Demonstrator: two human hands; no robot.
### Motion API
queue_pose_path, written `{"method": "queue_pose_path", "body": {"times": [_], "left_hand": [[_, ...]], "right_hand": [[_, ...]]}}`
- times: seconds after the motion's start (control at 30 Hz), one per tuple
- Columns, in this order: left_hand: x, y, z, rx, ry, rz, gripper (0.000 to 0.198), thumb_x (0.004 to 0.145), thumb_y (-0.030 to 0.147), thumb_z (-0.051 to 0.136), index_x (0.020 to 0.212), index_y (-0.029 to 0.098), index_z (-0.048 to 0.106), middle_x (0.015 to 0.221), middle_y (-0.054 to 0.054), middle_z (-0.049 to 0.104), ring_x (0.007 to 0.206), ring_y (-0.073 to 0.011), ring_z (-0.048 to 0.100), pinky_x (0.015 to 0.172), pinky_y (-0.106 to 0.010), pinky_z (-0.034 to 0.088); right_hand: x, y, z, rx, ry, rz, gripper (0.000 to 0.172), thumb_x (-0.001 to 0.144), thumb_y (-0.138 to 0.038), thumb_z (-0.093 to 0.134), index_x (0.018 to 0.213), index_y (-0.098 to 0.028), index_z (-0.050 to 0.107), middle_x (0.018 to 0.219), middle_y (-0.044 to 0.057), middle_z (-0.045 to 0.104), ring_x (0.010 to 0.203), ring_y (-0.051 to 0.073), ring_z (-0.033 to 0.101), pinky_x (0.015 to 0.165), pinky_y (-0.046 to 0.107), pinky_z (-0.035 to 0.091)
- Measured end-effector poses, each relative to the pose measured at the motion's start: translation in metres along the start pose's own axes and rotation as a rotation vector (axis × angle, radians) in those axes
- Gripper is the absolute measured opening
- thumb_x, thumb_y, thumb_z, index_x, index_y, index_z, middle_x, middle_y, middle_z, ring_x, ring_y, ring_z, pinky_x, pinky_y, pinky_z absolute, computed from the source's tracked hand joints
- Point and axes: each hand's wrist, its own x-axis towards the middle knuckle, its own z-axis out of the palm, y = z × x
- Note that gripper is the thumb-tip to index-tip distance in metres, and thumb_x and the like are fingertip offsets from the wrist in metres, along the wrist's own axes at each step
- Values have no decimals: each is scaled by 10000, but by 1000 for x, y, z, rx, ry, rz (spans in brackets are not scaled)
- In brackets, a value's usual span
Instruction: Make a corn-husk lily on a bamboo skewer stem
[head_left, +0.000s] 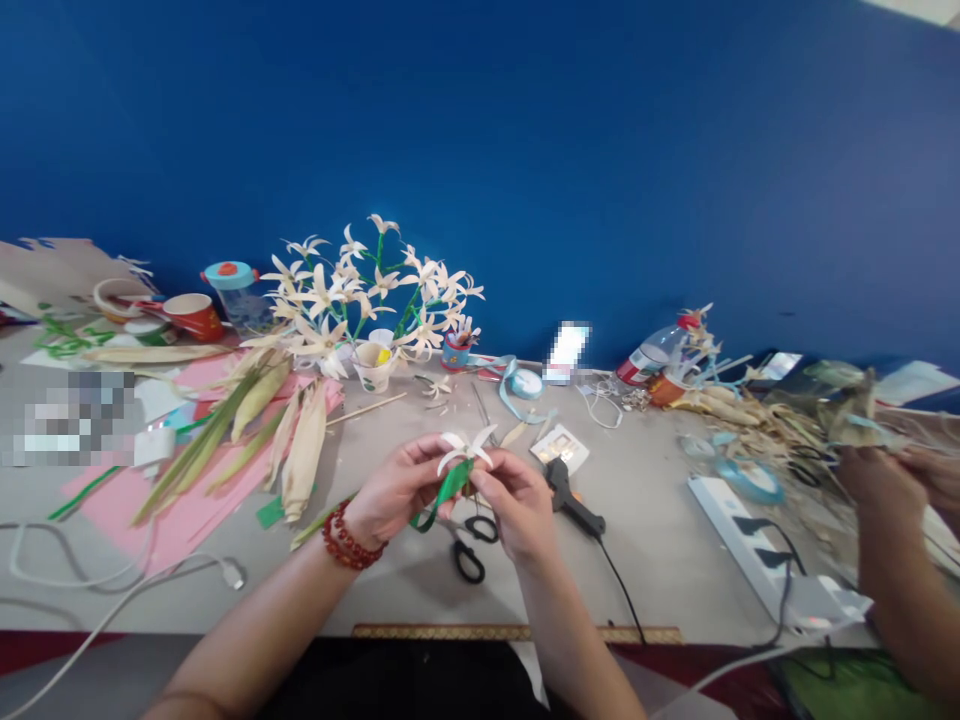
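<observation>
Between my two hands is a white husk flower (466,449) with narrow, pointed petals. A green strip (453,482) lies against its base and trails down past my fingers. My left hand (405,480), with red bead bracelets (346,538) at the wrist, pinches the flower from the left. My right hand (519,498) pinches the green strip at the flower's base from the right. Black-handled scissors (469,562) lie on the table under my hands, their blades partly hidden. Just right of my right hand rests a black glue gun (576,502) with its cord running to the table edge.
Several finished flowers (386,283) stand in a paper cup (372,372) at the back. Corn husks (304,450) lie on pink paper (191,490) to the left. A white power strip (772,560) sits at right, beside another person's hands (881,490). Blue ribbon (525,382) is behind.
</observation>
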Motion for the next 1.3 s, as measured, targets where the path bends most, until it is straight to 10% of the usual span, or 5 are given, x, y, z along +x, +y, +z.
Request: {"method": "queue_pose_path", "body": {"times": [0.23, 1.3], "left_hand": [[1, -4, -3, -24, 50, 51, 251, 617, 256, 885, 770, 143, 722, 745, -11, 707, 669, -95, 642, 660, -167, 511], [2, -11, -11, 17, -21, 6, 275, 622, 292, 879, 790, 121, 746, 712, -21, 693, 604, -99, 609, 587, -185, 463]], "right_hand": [[2, 5, -5, 27, -4, 29, 156, 782, -332, 762, 761, -193, 695, 696, -1, 638, 611, 119, 546, 582, 230, 441], [4, -4, -7, 133, -154, 234, 223, 742, -329, 806, 713, -176, 647, 634, -21, 593, 593, 109, 508, 597, 229, 395]]}}
